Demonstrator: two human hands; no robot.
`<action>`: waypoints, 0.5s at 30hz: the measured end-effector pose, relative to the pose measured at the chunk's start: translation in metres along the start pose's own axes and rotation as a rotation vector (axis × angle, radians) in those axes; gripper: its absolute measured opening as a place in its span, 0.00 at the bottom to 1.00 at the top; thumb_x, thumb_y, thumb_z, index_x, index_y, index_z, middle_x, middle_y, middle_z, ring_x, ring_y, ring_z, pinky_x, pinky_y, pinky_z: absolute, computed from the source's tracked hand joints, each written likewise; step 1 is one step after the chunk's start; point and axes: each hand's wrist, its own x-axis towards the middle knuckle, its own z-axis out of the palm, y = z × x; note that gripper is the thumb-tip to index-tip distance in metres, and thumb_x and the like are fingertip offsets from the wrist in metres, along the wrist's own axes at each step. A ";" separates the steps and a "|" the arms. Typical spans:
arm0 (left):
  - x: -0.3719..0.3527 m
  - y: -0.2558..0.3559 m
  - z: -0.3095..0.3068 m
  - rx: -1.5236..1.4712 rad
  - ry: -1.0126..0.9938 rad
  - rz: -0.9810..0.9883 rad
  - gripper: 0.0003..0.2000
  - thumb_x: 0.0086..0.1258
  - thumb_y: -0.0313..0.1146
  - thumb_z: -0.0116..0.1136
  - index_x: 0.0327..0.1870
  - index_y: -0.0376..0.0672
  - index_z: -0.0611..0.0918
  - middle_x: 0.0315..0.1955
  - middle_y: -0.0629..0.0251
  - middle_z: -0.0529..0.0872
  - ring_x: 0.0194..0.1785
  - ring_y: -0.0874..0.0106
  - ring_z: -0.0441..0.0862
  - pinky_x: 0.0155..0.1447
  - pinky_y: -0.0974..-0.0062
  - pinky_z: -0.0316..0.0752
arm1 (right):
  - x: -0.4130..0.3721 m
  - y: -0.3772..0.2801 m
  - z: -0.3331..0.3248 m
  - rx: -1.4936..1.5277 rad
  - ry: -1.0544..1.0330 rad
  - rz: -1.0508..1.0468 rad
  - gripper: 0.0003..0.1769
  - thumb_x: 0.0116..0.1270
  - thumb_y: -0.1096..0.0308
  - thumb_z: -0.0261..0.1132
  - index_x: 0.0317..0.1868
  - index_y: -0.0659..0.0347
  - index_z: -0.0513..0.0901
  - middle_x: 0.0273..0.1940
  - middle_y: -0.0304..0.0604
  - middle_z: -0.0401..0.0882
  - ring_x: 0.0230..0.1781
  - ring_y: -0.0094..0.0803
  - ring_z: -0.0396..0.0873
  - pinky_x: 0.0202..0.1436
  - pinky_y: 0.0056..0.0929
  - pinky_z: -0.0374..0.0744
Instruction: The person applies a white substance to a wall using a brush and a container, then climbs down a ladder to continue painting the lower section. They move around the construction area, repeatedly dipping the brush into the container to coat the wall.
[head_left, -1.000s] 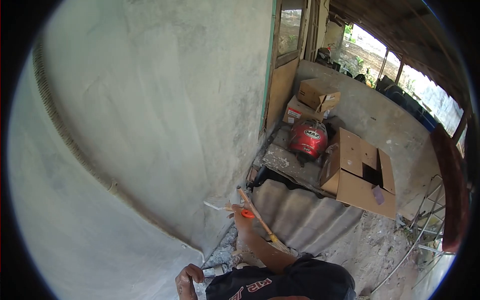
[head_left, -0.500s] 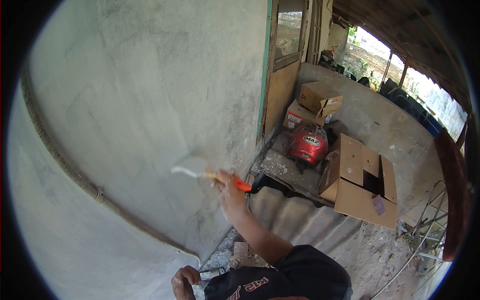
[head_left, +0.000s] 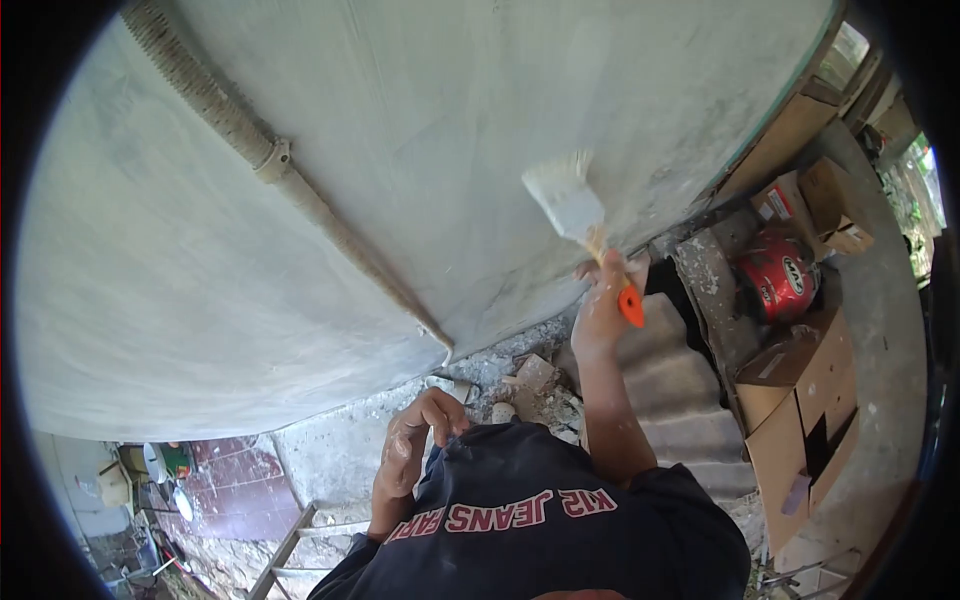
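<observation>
A wide paintbrush [head_left: 568, 198] with pale, paint-coated bristles and an orange-tipped handle is gripped in my right hand [head_left: 603, 310]. Its bristles point up toward the grey-white wall [head_left: 420, 130], overlapping it in this view. My left hand [head_left: 425, 425], spotted with white paint, is held low at the front of the dark shirt [head_left: 540, 510]. Its fingers are curled downward, and I cannot tell what, if anything, is in them. Just beyond those fingers lies a whitish cylindrical piece [head_left: 455, 388] among rubble at the wall's foot.
A ridged pipe [head_left: 335, 225] runs diagonally down the wall. On the right are corrugated sheets [head_left: 680, 390], a red helmet [head_left: 775, 275] and an open cardboard box [head_left: 800, 420]. A ladder [head_left: 290, 550] stands at lower left, near purple-red tiles [head_left: 235, 480].
The view has swung down and left, bringing the shirt, ladder and tiles into sight. My right hand still holds the paintbrush, whose bristles now point upward rather than left.
</observation>
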 end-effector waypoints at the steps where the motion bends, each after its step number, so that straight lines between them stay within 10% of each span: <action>1: 0.000 0.000 0.000 0.009 0.013 -0.014 0.29 0.69 0.65 0.33 0.24 0.46 0.69 0.27 0.61 0.71 0.37 0.67 0.70 0.43 0.69 0.65 | -0.012 0.016 -0.014 -0.065 0.011 0.030 0.10 0.70 0.68 0.58 0.37 0.59 0.64 0.27 0.39 0.72 0.24 0.23 0.72 0.34 0.22 0.69; 7: 0.011 0.012 -0.001 0.028 0.016 -0.055 0.32 0.65 0.70 0.36 0.25 0.44 0.72 0.29 0.60 0.73 0.36 0.69 0.71 0.44 0.73 0.65 | -0.059 0.111 -0.086 -0.463 -0.005 0.356 0.09 0.70 0.67 0.59 0.36 0.62 0.67 0.24 0.40 0.73 0.24 0.23 0.72 0.31 0.24 0.71; 15: 0.014 0.012 0.007 0.094 -0.061 -0.025 0.31 0.69 0.65 0.24 0.25 0.46 0.69 0.25 0.61 0.72 0.33 0.67 0.70 0.42 0.70 0.65 | -0.082 0.177 -0.124 -0.758 0.015 0.122 0.12 0.67 0.69 0.59 0.29 0.65 0.67 0.26 0.44 0.74 0.21 0.27 0.75 0.26 0.28 0.74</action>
